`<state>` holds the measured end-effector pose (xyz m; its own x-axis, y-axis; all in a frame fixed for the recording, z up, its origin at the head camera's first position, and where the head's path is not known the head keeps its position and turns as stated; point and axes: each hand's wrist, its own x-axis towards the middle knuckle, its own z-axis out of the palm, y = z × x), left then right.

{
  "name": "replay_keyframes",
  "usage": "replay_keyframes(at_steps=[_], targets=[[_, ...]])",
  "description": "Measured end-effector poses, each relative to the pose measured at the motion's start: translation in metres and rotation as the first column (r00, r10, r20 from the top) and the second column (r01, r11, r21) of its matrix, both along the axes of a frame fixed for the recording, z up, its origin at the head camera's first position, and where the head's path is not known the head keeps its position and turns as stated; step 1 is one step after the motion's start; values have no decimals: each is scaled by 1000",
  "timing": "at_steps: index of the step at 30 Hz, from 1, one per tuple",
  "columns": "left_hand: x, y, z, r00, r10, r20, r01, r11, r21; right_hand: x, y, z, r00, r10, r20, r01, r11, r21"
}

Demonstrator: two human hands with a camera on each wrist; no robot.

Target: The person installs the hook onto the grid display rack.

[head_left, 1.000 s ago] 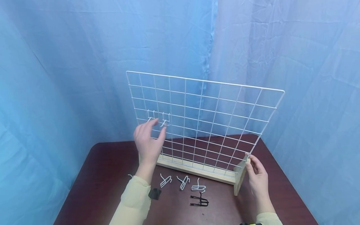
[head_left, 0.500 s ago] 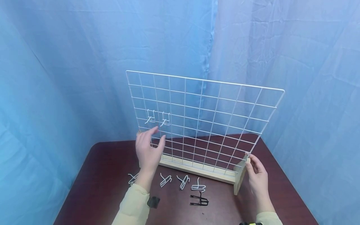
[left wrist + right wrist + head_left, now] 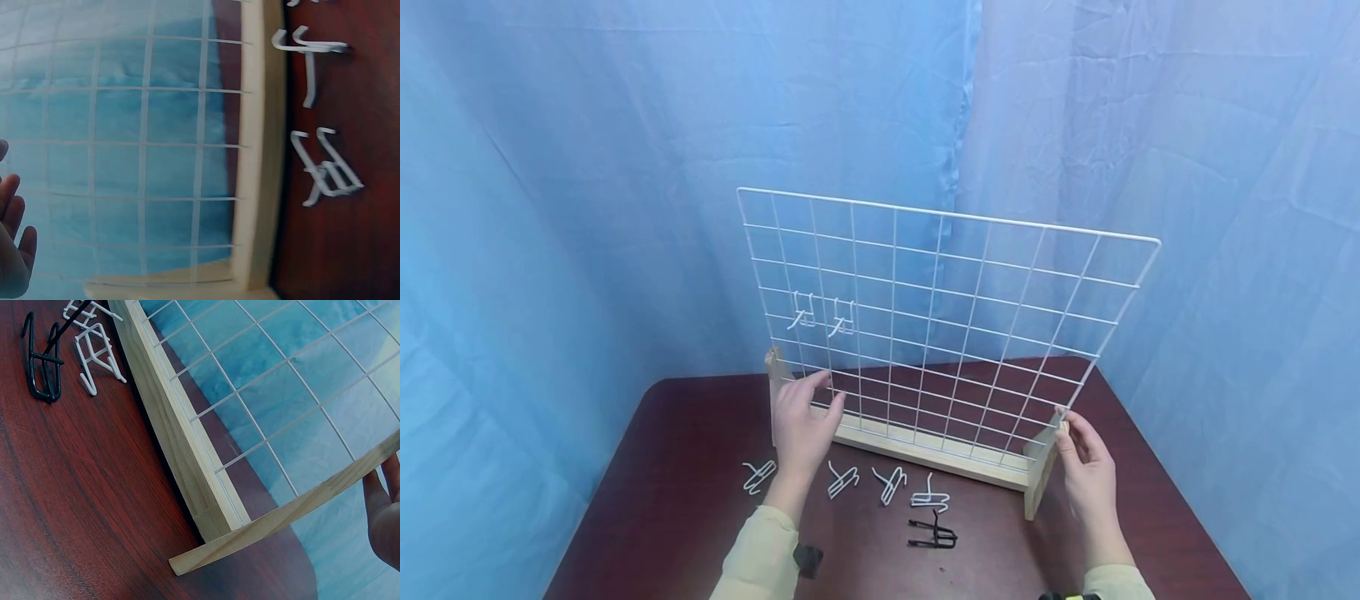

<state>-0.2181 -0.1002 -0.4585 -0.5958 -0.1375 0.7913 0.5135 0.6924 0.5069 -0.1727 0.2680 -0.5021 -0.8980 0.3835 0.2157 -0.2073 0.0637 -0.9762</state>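
Note:
A white wire grid panel [image 3: 951, 317] stands upright in a pale wooden stand [image 3: 917, 454]. Two white wire hooks hang side by side on its left part: a left hook [image 3: 802, 315] and a right hook [image 3: 842, 323]. Below them my left hand [image 3: 805, 421] is in front of the grid's lower left, thumb and fingers apart and holding nothing. My right hand [image 3: 1088, 467] pinches the top of the stand's right end piece [image 3: 1039, 479] at the grid's edge. In the right wrist view the same hand [image 3: 385, 515] is partly cut off by the frame.
Several white hooks lie on the dark red table [image 3: 700, 450] before the stand, among them a leftmost hook [image 3: 760, 477] and a rightmost hook [image 3: 930, 500]. A black hook [image 3: 934, 535] lies nearer. Blue curtains [image 3: 880, 125] surround the table.
My left hand has moved down from beside the hanging hooks to the grid's lower left, uncovering both hooks and the leftmost hook on the table. My right hand stays in place.

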Motion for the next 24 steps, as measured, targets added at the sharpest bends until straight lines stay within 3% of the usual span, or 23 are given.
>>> replay_keyframes(at_steps=[5, 10, 24], targets=[[1, -3, -20, 994, -1, 111, 3, 1000, -15, -5, 6, -11, 1000, -18, 24, 18, 999, 32], [3, -9, -42, 975, 1, 222, 0, 1000, -4, -8, 7, -16, 999, -25, 28, 24, 999, 28], [11, -24, -85, 892, 2, 451, -16, 1000, 26, -7, 7, -15, 999, -30, 26, 30, 999, 21]])
